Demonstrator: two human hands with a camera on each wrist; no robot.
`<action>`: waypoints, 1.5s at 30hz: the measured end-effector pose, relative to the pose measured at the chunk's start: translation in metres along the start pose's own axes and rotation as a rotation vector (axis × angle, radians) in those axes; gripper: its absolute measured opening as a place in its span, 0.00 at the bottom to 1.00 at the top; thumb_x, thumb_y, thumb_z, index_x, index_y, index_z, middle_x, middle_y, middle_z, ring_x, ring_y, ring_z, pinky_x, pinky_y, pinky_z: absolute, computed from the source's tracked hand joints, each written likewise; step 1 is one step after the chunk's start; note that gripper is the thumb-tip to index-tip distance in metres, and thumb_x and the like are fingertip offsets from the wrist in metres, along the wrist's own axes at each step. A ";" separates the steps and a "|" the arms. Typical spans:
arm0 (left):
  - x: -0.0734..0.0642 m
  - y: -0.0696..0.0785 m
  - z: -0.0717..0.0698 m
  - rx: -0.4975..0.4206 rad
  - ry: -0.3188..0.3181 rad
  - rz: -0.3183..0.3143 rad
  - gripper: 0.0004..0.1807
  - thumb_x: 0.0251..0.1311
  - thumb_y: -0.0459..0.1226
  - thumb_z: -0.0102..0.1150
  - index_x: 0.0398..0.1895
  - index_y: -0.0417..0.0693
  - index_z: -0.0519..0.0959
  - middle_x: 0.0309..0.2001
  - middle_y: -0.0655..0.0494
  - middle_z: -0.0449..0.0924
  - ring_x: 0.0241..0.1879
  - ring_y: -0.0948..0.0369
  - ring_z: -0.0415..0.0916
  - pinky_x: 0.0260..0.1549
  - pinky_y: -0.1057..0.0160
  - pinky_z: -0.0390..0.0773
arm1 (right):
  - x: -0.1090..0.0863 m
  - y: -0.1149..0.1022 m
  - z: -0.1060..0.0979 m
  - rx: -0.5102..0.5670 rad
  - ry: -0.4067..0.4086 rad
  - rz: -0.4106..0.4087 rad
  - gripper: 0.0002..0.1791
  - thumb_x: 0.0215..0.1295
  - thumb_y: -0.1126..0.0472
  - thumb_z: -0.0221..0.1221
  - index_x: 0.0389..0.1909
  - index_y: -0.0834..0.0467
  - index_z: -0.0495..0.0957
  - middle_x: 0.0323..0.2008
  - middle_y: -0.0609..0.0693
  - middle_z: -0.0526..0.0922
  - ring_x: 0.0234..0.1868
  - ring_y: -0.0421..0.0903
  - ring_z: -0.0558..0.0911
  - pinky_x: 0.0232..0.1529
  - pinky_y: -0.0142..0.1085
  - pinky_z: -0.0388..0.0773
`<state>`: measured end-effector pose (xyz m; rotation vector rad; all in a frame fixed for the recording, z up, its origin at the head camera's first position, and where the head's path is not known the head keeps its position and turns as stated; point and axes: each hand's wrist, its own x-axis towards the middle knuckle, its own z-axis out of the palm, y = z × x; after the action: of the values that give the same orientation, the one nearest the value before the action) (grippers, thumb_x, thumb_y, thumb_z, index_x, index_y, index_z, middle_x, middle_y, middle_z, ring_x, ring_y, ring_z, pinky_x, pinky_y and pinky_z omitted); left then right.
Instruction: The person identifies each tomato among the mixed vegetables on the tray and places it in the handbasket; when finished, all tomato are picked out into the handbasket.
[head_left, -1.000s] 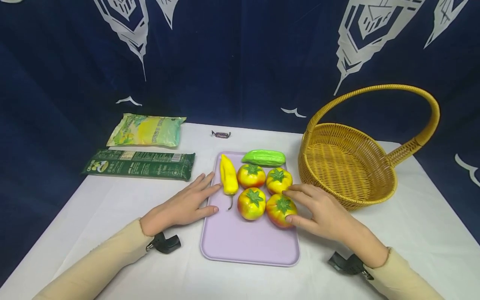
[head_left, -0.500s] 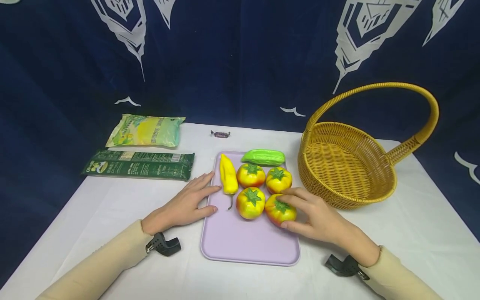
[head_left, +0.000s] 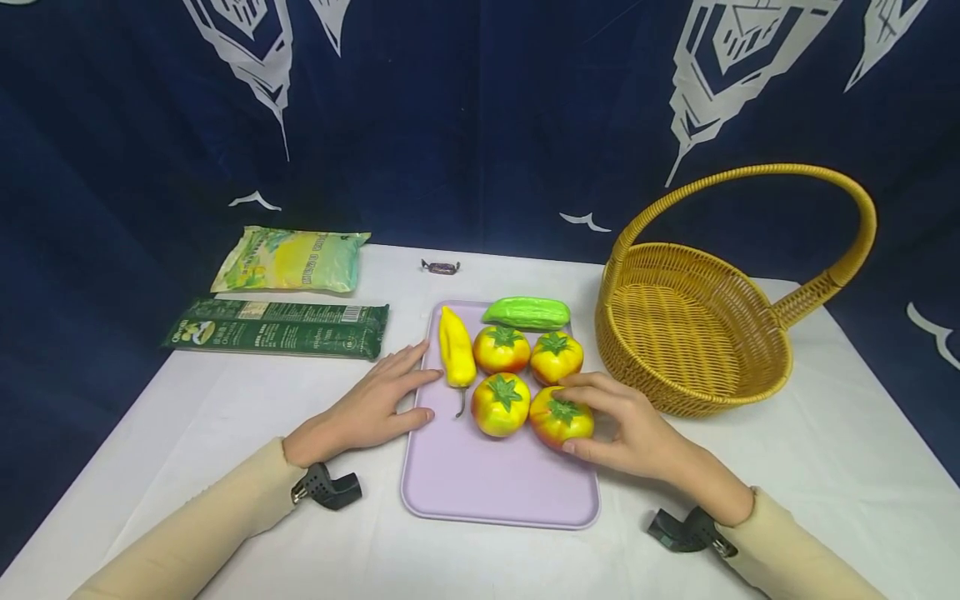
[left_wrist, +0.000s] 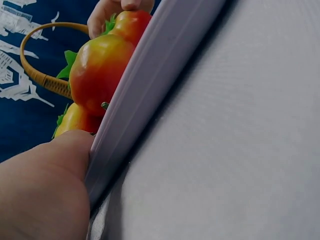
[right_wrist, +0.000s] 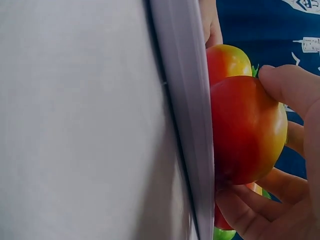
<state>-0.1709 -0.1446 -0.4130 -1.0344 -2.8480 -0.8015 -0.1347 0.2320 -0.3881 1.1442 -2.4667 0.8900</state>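
Gripping the near right tomato (head_left: 553, 427) with the right hand (head_left: 637, 425): thumb on its 5 o'clock side, a fingertip over the leaves on top, other fingers curled round and under in the right wrist view. Apparently resting on the lilac tray (head_left: 495, 492), though with the underside hidden behind the rim.

Holding nothing with the left hand (head_left: 375, 417): fingers spread straight at the tray's 9 o'clock edge, too close to tell pressing from light resting.

At the stage of taking hold, by the look of it, with the tomato not yet lifted. Calling next, probably, for an even squeeze and a straight raise, without nudging the near left tomato (head_left: 500, 408) at 9 o'clock or the far right tomato (head_left: 557, 362) at 12.

Further out, at 11 o'clock, the far left tomato (head_left: 501, 350); at 10, the yellow pepper (head_left: 456, 350); by the tray's 12 o'clock rim, the green gourd (head_left: 527, 313). Off the tray: at 2 o'clock, the wicker basket (head_left: 675, 333); at 10, the green packet (head_left: 281, 327); at 11, the wrapped candy (head_left: 440, 267).
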 end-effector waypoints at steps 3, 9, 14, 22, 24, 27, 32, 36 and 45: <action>0.000 0.000 0.000 0.004 0.002 0.001 0.31 0.63 0.47 0.61 0.69 0.45 0.75 0.80 0.38 0.53 0.78 0.36 0.53 0.76 0.33 0.54 | -0.001 -0.002 0.000 0.014 -0.011 0.025 0.29 0.46 0.60 0.76 0.54 0.52 0.84 0.55 0.50 0.84 0.57 0.51 0.83 0.66 0.21 0.69; 0.001 0.001 0.000 0.005 0.004 0.000 0.31 0.63 0.47 0.61 0.69 0.45 0.75 0.80 0.39 0.53 0.78 0.36 0.54 0.76 0.33 0.54 | -0.002 -0.005 0.003 0.037 -0.014 -0.003 0.29 0.45 0.62 0.75 0.54 0.51 0.84 0.57 0.53 0.83 0.59 0.52 0.81 0.69 0.22 0.67; 0.000 0.002 0.000 0.003 0.004 -0.004 0.31 0.63 0.47 0.61 0.69 0.46 0.75 0.81 0.39 0.53 0.78 0.37 0.53 0.76 0.33 0.54 | -0.002 -0.007 0.004 0.057 -0.029 -0.007 0.31 0.44 0.62 0.75 0.55 0.51 0.84 0.59 0.55 0.83 0.62 0.51 0.81 0.70 0.21 0.65; -0.002 0.000 0.001 0.005 0.009 -0.015 0.31 0.63 0.47 0.61 0.69 0.46 0.76 0.80 0.39 0.53 0.78 0.36 0.53 0.76 0.33 0.53 | 0.000 -0.008 0.006 0.072 -0.056 0.002 0.33 0.43 0.62 0.77 0.57 0.53 0.83 0.61 0.58 0.81 0.63 0.52 0.81 0.70 0.22 0.65; -0.002 0.000 0.001 0.003 0.010 -0.015 0.31 0.63 0.47 0.61 0.68 0.46 0.76 0.80 0.39 0.53 0.78 0.36 0.53 0.76 0.33 0.53 | 0.000 -0.008 0.006 0.074 -0.055 0.000 0.33 0.44 0.62 0.77 0.57 0.53 0.83 0.61 0.58 0.81 0.63 0.52 0.81 0.71 0.22 0.65; -0.002 0.000 0.001 0.002 0.008 -0.013 0.31 0.64 0.47 0.61 0.69 0.46 0.76 0.80 0.39 0.53 0.78 0.36 0.53 0.76 0.33 0.53 | 0.000 -0.007 0.006 0.075 -0.047 -0.012 0.33 0.44 0.62 0.77 0.57 0.53 0.83 0.60 0.58 0.82 0.63 0.53 0.81 0.70 0.21 0.65; 0.000 0.000 0.001 0.003 -0.003 -0.015 0.31 0.64 0.48 0.60 0.69 0.47 0.75 0.81 0.40 0.53 0.79 0.37 0.53 0.77 0.34 0.53 | -0.001 -0.005 0.007 0.079 -0.019 -0.047 0.33 0.44 0.63 0.76 0.57 0.53 0.83 0.59 0.59 0.82 0.61 0.52 0.82 0.68 0.20 0.66; 0.001 0.000 0.000 0.002 -0.007 -0.017 0.31 0.64 0.48 0.60 0.69 0.47 0.75 0.80 0.40 0.54 0.79 0.37 0.53 0.77 0.35 0.52 | 0.000 -0.005 0.008 0.074 -0.001 -0.062 0.33 0.43 0.64 0.77 0.56 0.53 0.84 0.58 0.59 0.83 0.60 0.51 0.82 0.68 0.20 0.67; 0.001 0.001 0.000 -0.001 -0.006 -0.017 0.31 0.64 0.48 0.60 0.69 0.46 0.75 0.81 0.40 0.53 0.79 0.37 0.53 0.77 0.35 0.52 | 0.000 -0.007 0.007 0.092 0.008 -0.060 0.33 0.42 0.63 0.77 0.56 0.54 0.83 0.58 0.60 0.83 0.60 0.51 0.82 0.69 0.19 0.65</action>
<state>-0.1710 -0.1433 -0.4127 -1.0163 -2.8654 -0.8028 -0.1293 0.2240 -0.3912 1.2346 -2.3940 0.9978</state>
